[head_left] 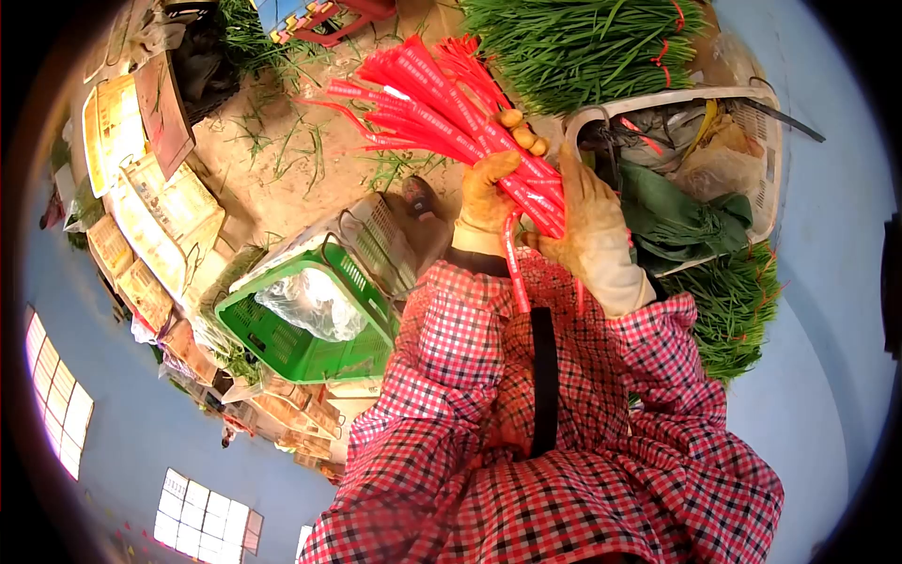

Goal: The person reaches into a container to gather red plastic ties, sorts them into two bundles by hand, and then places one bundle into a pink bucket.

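My left hand (486, 195), in a tan work glove, is wrapped round a thick bundle of red printed tape strips (442, 108). Its thumb lies across the near side, and the gloved fingertips curl round the far edge. The strips fan out toward the upper left. My right hand (592, 211), gloved too, is at the bundle's lower end, its fingers long against the side and its thumb underneath. One loose red strip (516, 268) hangs down over my checked shirt.
Green leafy bunches (583, 47) tied with red strips lie ahead. To the right is a pale crate (772, 174) with a dark green cloth (681, 211), above more bunches (738, 315). At left stands a green-lined crate (240, 324) holding clear plastic. Leaf scraps litter the floor (272, 122).
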{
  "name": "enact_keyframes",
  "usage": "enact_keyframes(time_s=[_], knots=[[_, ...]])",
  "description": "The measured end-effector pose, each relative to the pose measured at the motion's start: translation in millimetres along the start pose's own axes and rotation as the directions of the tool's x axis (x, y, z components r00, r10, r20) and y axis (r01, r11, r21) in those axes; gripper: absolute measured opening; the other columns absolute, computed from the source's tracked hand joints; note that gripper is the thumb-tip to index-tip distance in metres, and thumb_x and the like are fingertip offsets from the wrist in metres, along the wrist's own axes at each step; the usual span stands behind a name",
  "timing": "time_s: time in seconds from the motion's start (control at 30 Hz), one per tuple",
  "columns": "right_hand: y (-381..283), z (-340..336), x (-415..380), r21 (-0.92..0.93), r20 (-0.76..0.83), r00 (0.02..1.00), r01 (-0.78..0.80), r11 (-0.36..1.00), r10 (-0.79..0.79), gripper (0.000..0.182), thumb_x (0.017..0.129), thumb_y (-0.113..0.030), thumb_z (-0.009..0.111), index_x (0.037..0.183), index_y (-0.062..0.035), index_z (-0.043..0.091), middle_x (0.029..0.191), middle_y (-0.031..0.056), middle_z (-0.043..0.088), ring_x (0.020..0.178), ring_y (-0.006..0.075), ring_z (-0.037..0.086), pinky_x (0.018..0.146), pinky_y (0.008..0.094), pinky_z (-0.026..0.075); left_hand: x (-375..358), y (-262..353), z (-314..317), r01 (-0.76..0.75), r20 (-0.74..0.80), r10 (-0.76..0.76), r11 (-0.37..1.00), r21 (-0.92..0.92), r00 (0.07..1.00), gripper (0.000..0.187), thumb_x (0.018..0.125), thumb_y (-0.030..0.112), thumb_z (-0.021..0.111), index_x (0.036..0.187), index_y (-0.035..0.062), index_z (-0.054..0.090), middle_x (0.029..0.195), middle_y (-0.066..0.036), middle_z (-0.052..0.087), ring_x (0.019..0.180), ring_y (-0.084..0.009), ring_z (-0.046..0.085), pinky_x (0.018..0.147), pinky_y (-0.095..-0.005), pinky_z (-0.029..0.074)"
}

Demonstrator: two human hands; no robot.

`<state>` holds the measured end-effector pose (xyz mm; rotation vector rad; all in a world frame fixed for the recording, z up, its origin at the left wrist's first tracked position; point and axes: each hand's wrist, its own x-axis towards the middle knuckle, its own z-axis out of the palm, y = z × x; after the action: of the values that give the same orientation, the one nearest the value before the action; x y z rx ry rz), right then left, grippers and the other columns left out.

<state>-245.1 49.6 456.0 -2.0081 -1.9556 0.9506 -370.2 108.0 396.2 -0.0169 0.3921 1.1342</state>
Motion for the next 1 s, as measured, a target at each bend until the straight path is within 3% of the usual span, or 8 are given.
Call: enact_keyframes(time_s=[0.1,0.2,0.23,0.33,0.5,0.6,0.93,1.0], knots=[[10.1,5.9,2.1,-0.126,-0.209,0.971,0.091,0.988,-0.116,0.090,0.067,-0.025,0.076,0.138,0.0018,0.028,0.131,0.0249,0.044,0.120,0.0403,0.045,0.102,0.0436,0.038,-1.3,-0.9,3.3,-0.024,-0.013,0.023,0.996,-0.084,1.000,0.043,0.073,0.001,0.064,0.115,0.0006,0.055,0.093,-0.009,0.061,0.091,-0.0255,0.057,0.090,-0.0394,0.046],[16.1,9.1,4.2,-0.059,-0.197,0.974,0.101,0.993,-0.111,0.086,0.070,-0.023,0.074,0.138,0.0005,0.028,0.129,0.0240,0.047,0.115,0.0387,0.050,0.095,0.0424,0.044,0.7,-1.6,0.5,-0.041,-0.004,0.041,0.999,-0.009,0.999,0.048,0.073,0.008,0.067,0.118,0.0007,0.053,0.094,-0.006,0.060,0.093,-0.0225,0.057,0.099,-0.0421,0.041],[17.4,12.4,5.3,0.012,-0.193,0.978,0.084,0.996,-0.080,0.084,0.071,-0.022,0.073,0.139,-0.0017,0.028,0.119,0.0221,0.054,0.105,0.0371,0.056,0.085,0.0416,0.049,2.1,0.0,2.7,-0.028,0.006,0.028,1.000,0.004,1.000,0.048,0.073,0.008,0.067,0.118,0.0006,0.053,0.094,-0.006,0.060,0.093,-0.0225,0.057,0.099,-0.0423,0.041],[9.4,2.9,6.9,-0.001,-0.068,0.995,-0.079,0.997,0.079,0.081,0.072,-0.021,0.073,0.139,-0.0049,0.031,0.108,0.0190,0.059,0.092,0.0354,0.061,0.076,0.0404,0.051,7.2,3.9,9.0,-0.014,0.093,0.009,0.998,0.055,0.996,0.051,0.073,0.008,0.068,0.121,0.0010,0.052,0.097,-0.007,0.060,0.094,-0.0225,0.057,0.100,-0.0422,0.040],[12.2,-1.0,4.6,-0.058,-0.244,0.970,-0.004,0.998,-0.010,0.076,0.072,-0.019,0.073,0.137,-0.0078,0.036,0.100,0.0162,0.061,0.085,0.0343,0.062,0.072,0.0404,0.051,12.7,7.2,28.3,0.005,0.216,-0.034,0.991,0.132,0.976,0.058,0.075,0.013,0.070,0.128,0.0030,0.047,0.105,-0.007,0.060,0.100,-0.0236,0.057,0.102,-0.0429,0.039],[16.7,-1.2,3.7,-0.057,-0.306,0.951,0.038,0.998,-0.054,0.073,0.072,-0.017,0.072,0.136,-0.0077,0.038,0.100,0.0163,0.061,0.086,0.0342,0.062,0.073,0.0404,0.051,12.6,9.7,32.9,0.076,0.211,-0.102,0.989,0.128,0.972,0.066,0.075,0.009,0.070,0.134,0.0043,0.039,0.117,-0.011,0.057,0.115,-0.0285,0.053,0.101,-0.0425,0.042],[11.2,1.7,1.2,-0.038,-0.228,0.973,-0.040,0.998,0.030,0.071,0.073,-0.016,0.071,0.136,-0.0077,0.039,0.098,0.0146,0.061,0.086,0.0323,0.062,0.072,0.0394,0.051,-5.8,7.5,31.5,0.010,0.005,-0.012,0.949,0.315,1.000,0.072,0.079,0.022,0.073,0.136,0.0070,0.032,0.130,-0.014,0.048,0.120,-0.0298,0.049,0.100,-0.0428,0.044],[22.4,15.5,-0.2,-0.192,-0.234,0.972,-0.047,0.980,0.001,0.074,0.071,-0.016,0.070,0.136,-0.0067,0.037,0.095,0.0151,0.060,0.082,0.0325,0.061,0.070,0.0392,0.051,-11.2,5.9,34.6,0.036,-0.101,0.008,0.908,0.418,0.995,0.063,0.082,0.027,0.071,0.131,0.0044,0.039,0.116,-0.010,0.054,0.107,-0.0208,0.054,0.089,-0.0347,0.046]])
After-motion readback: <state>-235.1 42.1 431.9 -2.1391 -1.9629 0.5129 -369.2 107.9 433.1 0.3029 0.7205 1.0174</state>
